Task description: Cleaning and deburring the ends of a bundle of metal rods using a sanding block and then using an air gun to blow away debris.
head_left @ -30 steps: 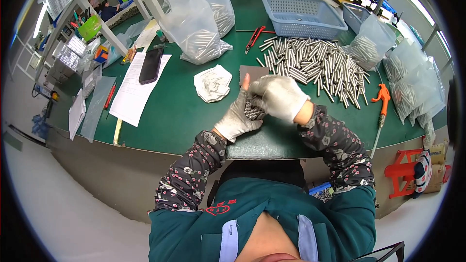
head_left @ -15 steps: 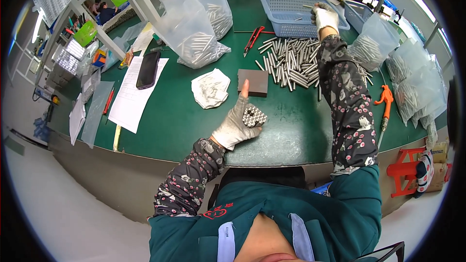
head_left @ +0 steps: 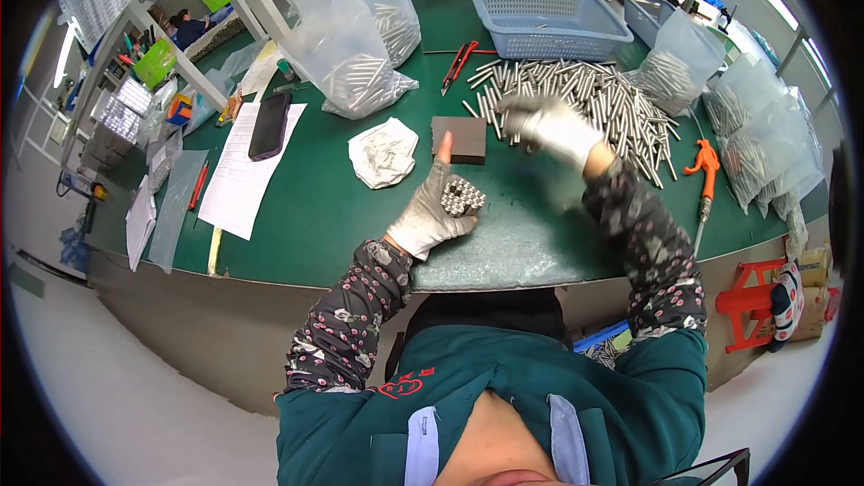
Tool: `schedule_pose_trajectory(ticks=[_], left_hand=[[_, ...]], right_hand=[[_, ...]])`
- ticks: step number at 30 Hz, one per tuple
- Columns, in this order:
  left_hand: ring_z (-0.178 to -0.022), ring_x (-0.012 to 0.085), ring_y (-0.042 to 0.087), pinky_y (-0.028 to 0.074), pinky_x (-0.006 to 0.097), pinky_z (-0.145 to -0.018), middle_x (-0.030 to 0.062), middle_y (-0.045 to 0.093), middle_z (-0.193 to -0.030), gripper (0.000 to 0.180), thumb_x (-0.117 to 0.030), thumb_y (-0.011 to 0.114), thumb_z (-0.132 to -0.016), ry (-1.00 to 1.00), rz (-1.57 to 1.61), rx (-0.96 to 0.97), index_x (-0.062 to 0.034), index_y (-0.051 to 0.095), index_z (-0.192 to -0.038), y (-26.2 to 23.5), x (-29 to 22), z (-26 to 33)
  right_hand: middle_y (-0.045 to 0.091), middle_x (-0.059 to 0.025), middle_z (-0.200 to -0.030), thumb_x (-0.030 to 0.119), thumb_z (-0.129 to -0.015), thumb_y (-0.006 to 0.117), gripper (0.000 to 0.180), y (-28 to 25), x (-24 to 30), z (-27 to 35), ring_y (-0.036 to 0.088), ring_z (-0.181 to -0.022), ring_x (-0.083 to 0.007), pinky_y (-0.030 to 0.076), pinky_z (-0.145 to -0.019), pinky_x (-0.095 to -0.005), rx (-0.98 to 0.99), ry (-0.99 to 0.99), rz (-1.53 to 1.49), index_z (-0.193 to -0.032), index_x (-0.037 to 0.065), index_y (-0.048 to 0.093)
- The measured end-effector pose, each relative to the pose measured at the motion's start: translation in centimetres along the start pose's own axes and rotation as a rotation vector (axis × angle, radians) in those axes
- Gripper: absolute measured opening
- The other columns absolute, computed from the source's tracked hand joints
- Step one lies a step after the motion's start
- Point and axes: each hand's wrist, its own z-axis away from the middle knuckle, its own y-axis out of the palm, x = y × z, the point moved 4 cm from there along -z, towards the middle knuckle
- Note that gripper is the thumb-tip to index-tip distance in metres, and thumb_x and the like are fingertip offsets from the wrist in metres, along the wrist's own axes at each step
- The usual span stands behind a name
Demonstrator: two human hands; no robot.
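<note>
My left hand [head_left: 427, 216], in a white and grey glove with the thumb bare, is closed around a bundle of metal pins [head_left: 463, 199] whose round ends face up. Over the near left side of a heap of loose metal pins [head_left: 621, 112] is my gloved right hand [head_left: 553, 130], smeared by motion; its fingers and anything in them cannot be made out. A dark brown square block [head_left: 460, 139] lies just beyond my left hand. To its left rests a crumpled white cloth [head_left: 382, 153].
Behind the heap stands a blue plastic basket [head_left: 551, 25]. Bags of pins [head_left: 360, 81] stand at the back left, more bags [head_left: 751, 139] at the right. An orange air gun [head_left: 705, 171], a red cutter knife [head_left: 460, 67], a phone [head_left: 271, 126] and paper sheets [head_left: 236, 193] lie on the green table.
My right hand has come back from the basket towards me and left, over the near side of the heap. The left hand still holds its bundle, with the view shifted slightly.
</note>
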Motion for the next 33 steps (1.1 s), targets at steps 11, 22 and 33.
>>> schedule_pose_trajectory(ticks=[11,22,33], left_hand=[[-0.079,0.0108,0.053,0.045,0.024,-0.076,0.0019,0.055,-0.09,0.117,0.006,0.071,-0.06,0.024,0.212,0.018,-0.0228,-0.004,-0.145,0.2,0.5,-0.5],[-0.078,0.01,0.052,0.045,0.023,-0.075,0.0001,0.054,-0.088,0.115,0.009,0.069,-0.062,-0.02,0.269,0.004,-0.0248,-0.003,-0.145,0.3,0.4,-0.3],[-0.092,0.0106,0.053,0.041,0.024,-0.085,0.0017,0.054,-0.103,0.107,0.011,0.068,-0.062,0.02,0.337,0.14,-0.0173,0.008,-0.145,-0.4,-0.6,0.4]], right_hand=[[0.062,-0.0063,-0.099,0.02,-0.079,0.07,0.048,8.4,-2.5,5.5,0.056,-0.086,-0.0092,0.045,-0.072,-0.0203,0.111,-0.006,-0.395,-0.117,-0.002,0.053],[0.063,-0.0043,-0.088,0.018,-0.077,0.069,0.04,7.9,-1.7,5.6,0.053,-0.068,-0.0069,0.044,-0.061,-0.0205,0.052,0.101,-0.312,-0.111,0.0,0.058],[0.063,-0.0125,-0.096,0.018,-0.076,0.07,0.034,9.2,-0.5,6.2,0.06,-0.084,-0.0156,0.048,-0.076,-0.0262,-0.113,-0.117,-0.054,-0.102,-0.002,0.061]])
